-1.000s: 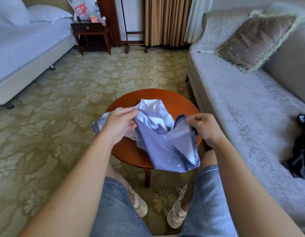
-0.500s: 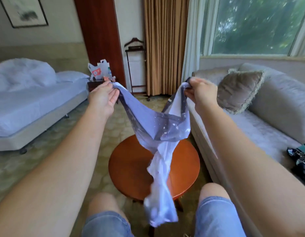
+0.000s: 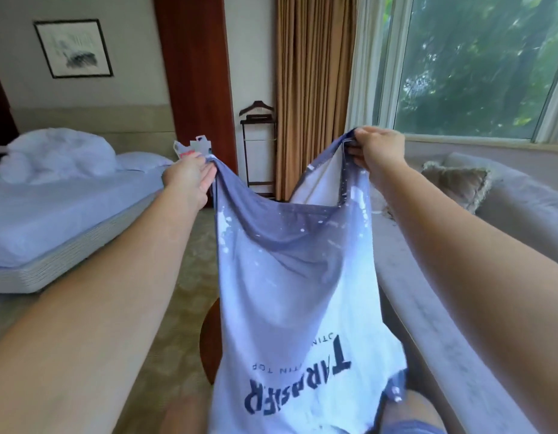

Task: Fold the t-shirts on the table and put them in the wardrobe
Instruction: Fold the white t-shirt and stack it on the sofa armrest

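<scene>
The t-shirt hangs in the air between the person's raised arms, above and in front of the round wooden worktop, of which only a dark curved edge shows past the cloth. The left hand pinches a bunched corner of the upper edge between thumb and fingers. The right hand is curled round the other corner, with cloth gathered inside the fist. Both hands are clamped on the shirt and stand well apart, so the edge between them sags in a shallow curve.

The dark block lettering reads upside down, so the hands seem to have the hem end, while the neck end falls toward the lap. The fabric is a thin, smooth knit. It shades from dusky blue at the top to near white below and is flecked with pale spatter. A white inner face shows where the top gapes open.

It looks light and wholly limp, with no stiffness to hold a shape. It should drape, twist and slip into folds unless kept under gentle tension. Two spread corner holds suit it best. For folding, the shoulder seams would likely give a squarer hang than the hem.

Beside it lie a velvety grey sofa with a fringed cushion, a bed under pale sheets, and pleated tan curtains.
</scene>
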Demonstrator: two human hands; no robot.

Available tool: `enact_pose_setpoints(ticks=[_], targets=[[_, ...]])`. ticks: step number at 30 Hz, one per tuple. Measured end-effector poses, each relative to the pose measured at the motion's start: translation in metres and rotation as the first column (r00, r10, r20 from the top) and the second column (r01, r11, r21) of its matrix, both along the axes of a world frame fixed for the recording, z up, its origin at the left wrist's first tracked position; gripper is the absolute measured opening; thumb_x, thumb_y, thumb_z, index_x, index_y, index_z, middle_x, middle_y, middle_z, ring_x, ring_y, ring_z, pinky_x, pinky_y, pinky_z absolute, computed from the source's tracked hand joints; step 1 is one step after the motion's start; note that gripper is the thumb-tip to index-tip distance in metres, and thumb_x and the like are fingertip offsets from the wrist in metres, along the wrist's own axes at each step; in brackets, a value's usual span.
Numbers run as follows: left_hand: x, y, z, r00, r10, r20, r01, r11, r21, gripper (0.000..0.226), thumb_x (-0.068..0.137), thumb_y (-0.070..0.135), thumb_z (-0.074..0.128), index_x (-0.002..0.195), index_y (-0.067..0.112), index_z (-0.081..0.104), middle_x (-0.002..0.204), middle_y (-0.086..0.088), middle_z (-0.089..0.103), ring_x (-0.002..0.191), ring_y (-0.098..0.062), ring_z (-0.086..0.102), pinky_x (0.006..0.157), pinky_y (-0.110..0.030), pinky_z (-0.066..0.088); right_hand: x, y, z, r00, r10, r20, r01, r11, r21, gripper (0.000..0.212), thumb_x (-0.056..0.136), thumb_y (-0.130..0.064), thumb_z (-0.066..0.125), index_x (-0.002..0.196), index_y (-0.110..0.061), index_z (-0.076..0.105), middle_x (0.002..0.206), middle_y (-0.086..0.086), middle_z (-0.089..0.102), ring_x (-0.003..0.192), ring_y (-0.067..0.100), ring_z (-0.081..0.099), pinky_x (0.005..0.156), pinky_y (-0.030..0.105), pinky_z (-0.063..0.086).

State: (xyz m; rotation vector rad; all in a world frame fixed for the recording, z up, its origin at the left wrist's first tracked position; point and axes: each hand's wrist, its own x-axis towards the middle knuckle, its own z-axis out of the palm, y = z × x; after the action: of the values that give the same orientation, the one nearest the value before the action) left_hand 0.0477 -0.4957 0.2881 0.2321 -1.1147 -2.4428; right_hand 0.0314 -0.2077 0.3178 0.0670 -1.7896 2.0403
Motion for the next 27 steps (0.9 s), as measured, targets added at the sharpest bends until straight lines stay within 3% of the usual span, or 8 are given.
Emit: enact_pose_setpoints(ticks=[6,8,10,12,18,22,24,27], targets=[[-0.059,-0.006,0.0,0.993,0.015,0.119,-0.054,0.943,0.328,0.019,0.102,0.008,0.039,0.108,0.01,0.057,0.135,-0.008,0.054,0.134,-0.021,0.046,0.105,-0.025,0.04,-0.088,-0.016,-0.014,0.992,-0.077,0.098,0.079,0.997,-0.007,0.013,0.091,-0.007,0.061,0.087,-0.012,0.073,0.082,0.005,0.069,0.085,0.021,0.065,0.086,0.032,0.055],[-0.081,-0.015,0.016,0.958,-0.038,-0.283,0.248,0.602,0.759,0.041,0.091,0.002,0.051,0.131,0.009,0.05,0.14,-0.004,0.05,0.135,-0.017,0.043,0.105,-0.025,0.037,-0.107,-0.031,0.004,0.997,-0.046,0.061,0.047,0.999,-0.008,0.016,0.092,-0.006,0.058,0.088,-0.009,0.073,0.085,0.002,0.07,0.077,0.012,0.059,0.069,0.021,0.049],[-0.09,-0.017,0.054,0.975,0.001,-0.224,0.117,0.851,0.512,0.079,0.063,0.007,0.07,0.138,0.003,0.044,0.146,-0.004,0.045,0.137,-0.016,0.041,0.092,-0.022,0.042,-0.121,-0.044,0.036,1.0,-0.009,0.0,0.009,1.0,-0.003,0.026,0.093,-0.009,0.055,0.072,-0.018,0.065,0.071,-0.004,0.061,0.064,0.007,0.052,0.055,0.017,0.042],[-0.095,-0.01,0.084,0.974,-0.068,-0.218,0.104,0.982,0.159,0.042,0.09,0.012,0.049,0.132,0.01,0.047,0.154,-0.004,0.037,0.142,-0.016,0.034,0.1,-0.022,0.04,-0.136,-0.052,0.065,1.0,-0.009,-0.029,0.008,0.999,-0.043,0.031,0.091,-0.008,0.054,0.064,-0.021,0.058,0.061,-0.005,0.052,0.055,0.007,0.045,0.049,0.017,0.037],[-0.122,-0.044,0.094,0.976,-0.069,-0.208,0.035,0.987,-0.16,0.024,0.106,0.011,0.027,0.11,0.018,0.05,0.114,-0.001,0.057,0.135,-0.017,0.044,0.102,-0.021,0.038,-0.158,-0.036,0.071,0.998,-0.043,-0.034,0.035,0.973,-0.227,0.025,0.089,-0.006,0.056,0.068,-0.018,0.064,0.045,-0.007,0.053,0.042,0.006,0.047,0.051,0.023,0.038],[-0.106,-0.032,0.06,1.0,-0.023,0.001,0.022,0.952,-0.305,0.019,0.103,0.009,0.039,0.11,0.016,0.056,0.089,0.001,0.059,0.099,-0.012,0.062,0.074,-0.014,0.051,-0.157,0.0,0.047,0.993,-0.089,0.081,0.093,0.995,-0.046,0.022,0.095,-0.015,0.055,0.116,-0.013,0.062,0.104,0.006,0.065,0.096,0.015,0.063,0.091,0.029,0.048],[-0.095,-0.015,0.041,0.994,-0.043,0.105,0.084,0.902,-0.424,0.016,0.101,0.007,0.044,0.106,0.017,0.055,0.083,0.002,0.057,0.081,-0.007,0.059,0.084,-0.018,0.051,-0.147,0.024,0.032,0.942,-0.243,0.232,0.201,0.961,0.192,0.04,0.096,-0.014,0.056,0.135,-0.008,0.051,0.136,0.007,0.054,0.126,0.015,0.05,0.105,0.026,0.035],[-0.087,0.014,0.014,0.966,-0.106,0.236,0.218,0.824,-0.522,0.015,0.1,0.006,0.047,0.106,0.017,0.055,0.084,0.0,0.058,0.085,-0.011,0.058,0.084,-0.019,0.049,-0.14,0.061,0.013,0.867,-0.368,0.335,0.261,0.91,0.323,0.032,0.099,-0.011,0.051,0.126,0.006,0.051,0.146,0.008,0.046,0.108,0.006,0.048,0.101,0.022,0.032]])
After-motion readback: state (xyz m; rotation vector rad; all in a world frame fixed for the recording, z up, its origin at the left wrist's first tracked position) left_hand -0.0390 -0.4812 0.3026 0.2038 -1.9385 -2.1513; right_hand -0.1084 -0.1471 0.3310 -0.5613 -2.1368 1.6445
